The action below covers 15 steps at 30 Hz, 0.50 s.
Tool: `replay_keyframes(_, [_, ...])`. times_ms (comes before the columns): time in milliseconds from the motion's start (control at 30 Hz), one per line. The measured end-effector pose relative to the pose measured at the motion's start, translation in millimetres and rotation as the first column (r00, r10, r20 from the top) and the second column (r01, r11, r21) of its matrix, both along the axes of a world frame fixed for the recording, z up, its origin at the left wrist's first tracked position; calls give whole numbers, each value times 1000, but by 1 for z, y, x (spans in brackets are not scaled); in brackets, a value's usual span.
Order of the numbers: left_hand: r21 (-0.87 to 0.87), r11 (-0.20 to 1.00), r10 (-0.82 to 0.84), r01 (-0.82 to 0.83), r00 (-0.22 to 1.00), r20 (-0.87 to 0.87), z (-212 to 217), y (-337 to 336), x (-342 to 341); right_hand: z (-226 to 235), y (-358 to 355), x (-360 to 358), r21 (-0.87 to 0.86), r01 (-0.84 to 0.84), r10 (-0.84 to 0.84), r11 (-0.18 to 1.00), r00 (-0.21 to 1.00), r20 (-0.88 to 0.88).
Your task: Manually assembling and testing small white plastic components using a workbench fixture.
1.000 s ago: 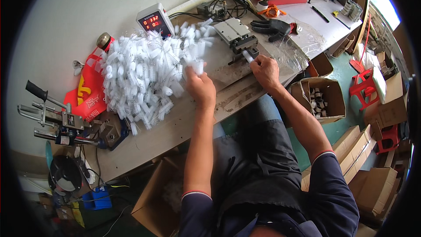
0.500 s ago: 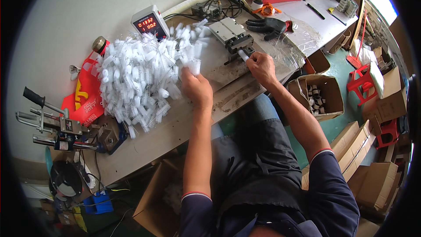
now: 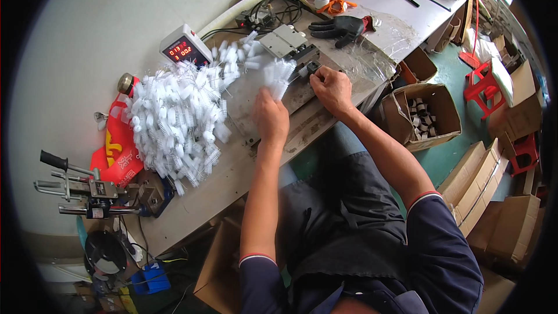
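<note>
My left hand (image 3: 271, 117) is closed around a small bunch of white-bristled brushes (image 3: 279, 77), which point up beside the fixture. At the front of a small metal clamping fixture (image 3: 283, 40), my right hand (image 3: 332, 93) has its fingers pinched together next to the dark jaw block. Whatever lies between those fingertips is hidden. A large heap of the same white brushes with thin wire stems (image 3: 174, 122) covers the bench to the left of my left hand.
Behind the heap stands a counter box with red digits (image 3: 186, 46). A black work glove (image 3: 343, 28) lies beyond the fixture. A hand-lever press (image 3: 102, 189) stands at the bench's left end. Right of the bench, an open carton (image 3: 395, 117) holds short curved pieces.
The brush bunch in my left hand has moved right, closer to the fixture. The white brush seen at my right fingertips before no longer shows there. The counter's digits differ, and the view has shifted.
</note>
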<state>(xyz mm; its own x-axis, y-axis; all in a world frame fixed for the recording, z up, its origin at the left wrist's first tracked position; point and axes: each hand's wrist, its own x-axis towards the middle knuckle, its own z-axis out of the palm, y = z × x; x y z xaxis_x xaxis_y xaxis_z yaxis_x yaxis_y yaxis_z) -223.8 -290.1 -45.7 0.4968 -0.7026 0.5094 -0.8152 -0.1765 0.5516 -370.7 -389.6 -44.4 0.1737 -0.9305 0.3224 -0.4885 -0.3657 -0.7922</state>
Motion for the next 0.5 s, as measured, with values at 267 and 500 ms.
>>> replay_keyframes(267, [30,992,-127,123,978,168,2,-24,-20,-5,-2,1,-47,0,-1,999,1000,-16])
replay_keyframes(500, [119,980,-183,157,951,249,-3,-26,-25,-5,-2,0,-68,-12,15,998,999,39])
